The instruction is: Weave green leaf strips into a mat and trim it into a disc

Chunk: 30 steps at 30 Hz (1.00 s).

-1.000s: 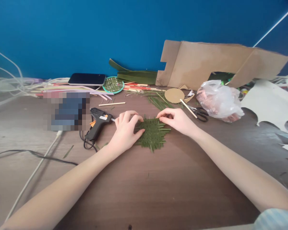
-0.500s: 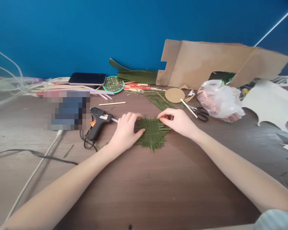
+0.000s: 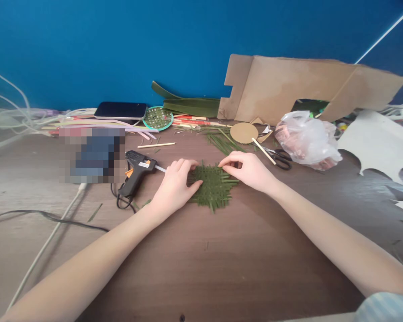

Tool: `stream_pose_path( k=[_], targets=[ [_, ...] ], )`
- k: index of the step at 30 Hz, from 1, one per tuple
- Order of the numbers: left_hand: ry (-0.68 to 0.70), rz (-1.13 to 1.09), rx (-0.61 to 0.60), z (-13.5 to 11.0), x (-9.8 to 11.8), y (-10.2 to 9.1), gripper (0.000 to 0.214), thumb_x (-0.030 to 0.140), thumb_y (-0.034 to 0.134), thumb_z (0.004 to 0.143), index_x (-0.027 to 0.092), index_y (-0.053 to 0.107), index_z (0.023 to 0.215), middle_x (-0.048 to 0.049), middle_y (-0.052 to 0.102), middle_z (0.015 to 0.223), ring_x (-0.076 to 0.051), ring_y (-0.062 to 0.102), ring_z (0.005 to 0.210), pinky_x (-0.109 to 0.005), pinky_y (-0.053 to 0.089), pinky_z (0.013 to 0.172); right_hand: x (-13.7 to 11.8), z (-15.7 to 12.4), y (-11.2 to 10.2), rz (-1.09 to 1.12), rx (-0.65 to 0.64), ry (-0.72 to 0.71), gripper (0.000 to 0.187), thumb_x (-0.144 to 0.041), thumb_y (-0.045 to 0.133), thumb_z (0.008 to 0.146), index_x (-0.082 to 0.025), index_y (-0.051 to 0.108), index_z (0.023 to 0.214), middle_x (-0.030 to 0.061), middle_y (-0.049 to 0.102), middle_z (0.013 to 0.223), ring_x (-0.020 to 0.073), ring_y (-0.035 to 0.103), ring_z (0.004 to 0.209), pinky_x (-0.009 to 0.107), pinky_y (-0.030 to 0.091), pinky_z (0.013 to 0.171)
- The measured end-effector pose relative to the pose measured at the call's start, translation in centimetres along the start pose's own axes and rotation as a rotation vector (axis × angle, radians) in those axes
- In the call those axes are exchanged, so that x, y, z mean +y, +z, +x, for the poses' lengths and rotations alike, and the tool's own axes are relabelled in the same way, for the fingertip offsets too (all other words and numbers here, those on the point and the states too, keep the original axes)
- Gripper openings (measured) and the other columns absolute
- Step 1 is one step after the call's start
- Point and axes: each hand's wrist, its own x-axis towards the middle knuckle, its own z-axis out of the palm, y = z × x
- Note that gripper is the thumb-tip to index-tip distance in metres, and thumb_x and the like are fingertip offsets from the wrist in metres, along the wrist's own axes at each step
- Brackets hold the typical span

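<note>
Fingers (image 3: 183, 166) of the left hand (image 3: 173, 187), just right of the black glue gun (image 3: 136, 172), lie close together and bend over the far left edge of the woven green mat (image 3: 215, 190), thumb flat on the weave. That mat lies on the brown worktop (image 3: 221, 259), between both hands. Right hand (image 3: 247, 172) pinches the mat's far right edge with thumb and forefinger. Black scissors (image 3: 281, 158) and a plastic bag (image 3: 307, 141) lie farther right.

Soft, even light, brighter at left where the bench (image 3: 27, 188) washes out. Faint shadows edge the left hand (image 3: 174, 188) and right hand (image 3: 250, 172). The woven leaf mat (image 3: 215, 190) is sharp; edges bend; one patch (image 3: 92, 154) is pixelated.
</note>
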Motion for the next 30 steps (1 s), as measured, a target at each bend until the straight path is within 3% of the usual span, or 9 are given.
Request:
stream_pose_path(
  k=[17,30],
  targets=[
    [0.029,0.022,0.0,-0.07,-0.03,0.02,0.019,0.018,0.061,0.077,0.014,0.054,0.095,-0.007,0.057,0.094,-0.022,0.053,0.092,-0.037,0.045,0.084,0.09,-0.06,-0.08,0.01,-0.025,-0.025,0.014,-0.015,0.056,0.075,-0.017,0.07,0.077,0.0023,0.063,0.073,0.0134,0.052,0.068,0.028,0.039,0.063],
    [0.058,0.219,0.009,-0.33,0.13,-0.11,0.016,0.029,0.057,0.083,0.017,0.059,0.093,-0.0067,0.062,0.097,-0.025,0.051,0.092,-0.038,0.04,0.079,0.17,-0.09,-0.04,0.016,-0.013,-0.026,0.015,-0.015,0.055,0.075,-0.018,0.069,0.076,0.002,0.063,0.072,0.0138,0.053,0.068,0.028,0.04,0.062]
  ],
)
